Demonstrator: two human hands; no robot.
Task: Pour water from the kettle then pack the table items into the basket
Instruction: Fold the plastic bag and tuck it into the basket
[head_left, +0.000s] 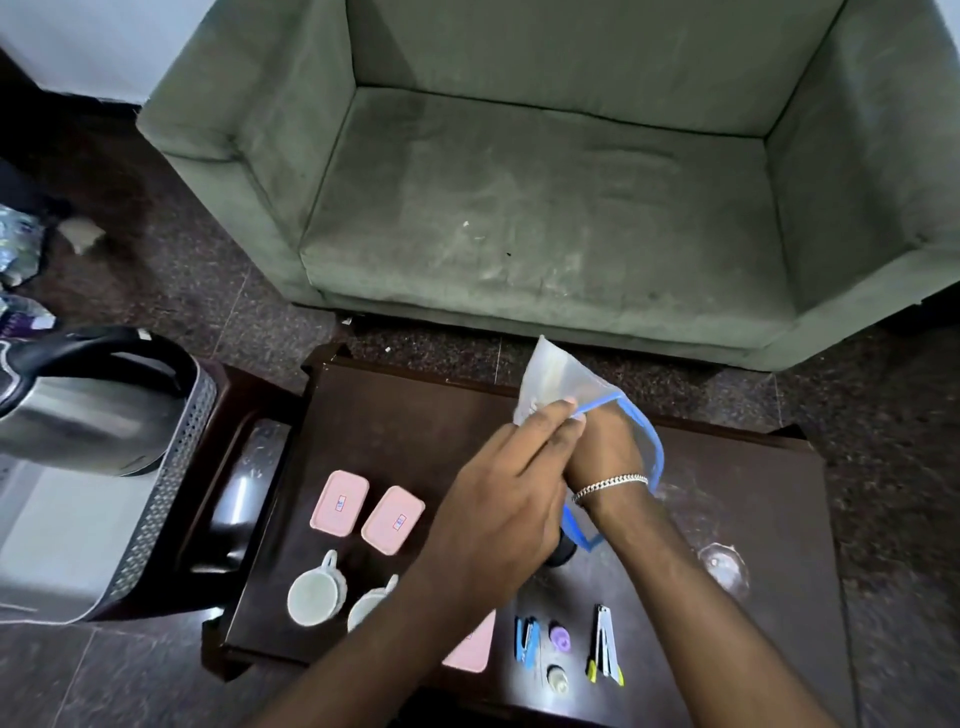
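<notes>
Over the dark wooden table (395, 415), both hands work a clear zip bag (556, 374) with a blue rim. My left hand (504, 493) pinches the bag's edge. My right hand (605, 452), a silver bracelet at its wrist, reaches into the bag's mouth. A steel kettle (78, 405) with a black handle sits in the grey perforated basket (176, 483) at the left. On the table lie two pink lidded boxes (339, 503) (393, 519), a third pink box (470, 652) half hidden under my left arm, and two white cups (314, 592) (370, 605).
Near the table's front edge lie a blue stapler (526, 640), a purple cap (560, 636), a small bottle (557, 678) and a nail clipper (604, 649). A clear glass (723, 566) stands at the right. A dark round object (565, 552) peeks out under my hands. A green sofa (545, 208) stands behind.
</notes>
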